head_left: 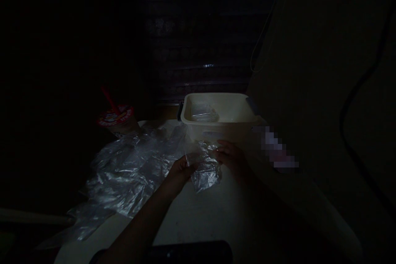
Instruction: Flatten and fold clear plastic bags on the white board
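Observation:
A small clear plastic bag [206, 176] is held up over the pale table [185, 222], in front of a cream bin. My left hand [179, 173] pinches its left edge between thumb and fingers. On the bag's right side are the fingers of my right hand [230, 156], closed on its upper part. A large heap of crumpled clear plastic [123, 177] spreads over the table to the left of my left hand. The scene is very dark, so fine finger detail is faint.
The cream bin [221, 130] holds some clear plastic packets [202, 112]. A cup [116, 117] with a red straw stands behind the plastic heap. A dark object [192, 251] lies at the near edge. A cable hangs at right.

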The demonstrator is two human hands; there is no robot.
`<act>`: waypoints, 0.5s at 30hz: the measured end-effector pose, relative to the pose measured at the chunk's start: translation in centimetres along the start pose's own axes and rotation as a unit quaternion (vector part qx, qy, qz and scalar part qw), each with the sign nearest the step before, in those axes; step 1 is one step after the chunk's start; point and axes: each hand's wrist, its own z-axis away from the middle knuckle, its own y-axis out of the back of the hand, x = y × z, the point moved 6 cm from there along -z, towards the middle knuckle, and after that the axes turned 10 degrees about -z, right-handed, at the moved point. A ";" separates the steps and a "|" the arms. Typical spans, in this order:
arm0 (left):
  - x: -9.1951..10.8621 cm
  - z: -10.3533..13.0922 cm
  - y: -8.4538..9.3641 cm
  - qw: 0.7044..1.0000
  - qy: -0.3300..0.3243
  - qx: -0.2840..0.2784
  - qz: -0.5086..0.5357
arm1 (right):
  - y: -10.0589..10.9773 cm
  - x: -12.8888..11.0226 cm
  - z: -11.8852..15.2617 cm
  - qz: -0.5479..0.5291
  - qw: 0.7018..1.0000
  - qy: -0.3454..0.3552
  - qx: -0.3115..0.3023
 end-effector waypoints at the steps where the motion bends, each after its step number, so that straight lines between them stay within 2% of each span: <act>1: 0.0 0.0 0.0 1.000 0.003 0.009 -0.001 | 0.0 -0.1 0.1 0.004 1.000 0.001 0.005; 5: 0.1 0.0 0.0 1.000 0.003 0.008 0.005 | -0.1 0.4 0.3 -0.005 0.999 -0.038 -0.010; 8: 0.0 -0.1 0.1 1.000 -0.008 -0.009 0.023 | -1.1 1.0 0.8 -0.004 0.993 -0.072 -0.094; 10: 0.0 -0.1 0.1 0.999 -0.008 -0.015 0.042 | -1.8 1.1 1.1 -0.031 0.988 -0.087 -0.126; 12: 0.0 -0.1 0.1 0.998 -0.007 -0.014 0.059 | -1.9 1.2 1.2 -0.055 0.985 -0.112 -0.119; 15: 0.3 0.0 0.2 0.998 -0.013 0.010 0.067 | -1.7 1.6 1.2 -0.031 0.981 -0.160 -0.101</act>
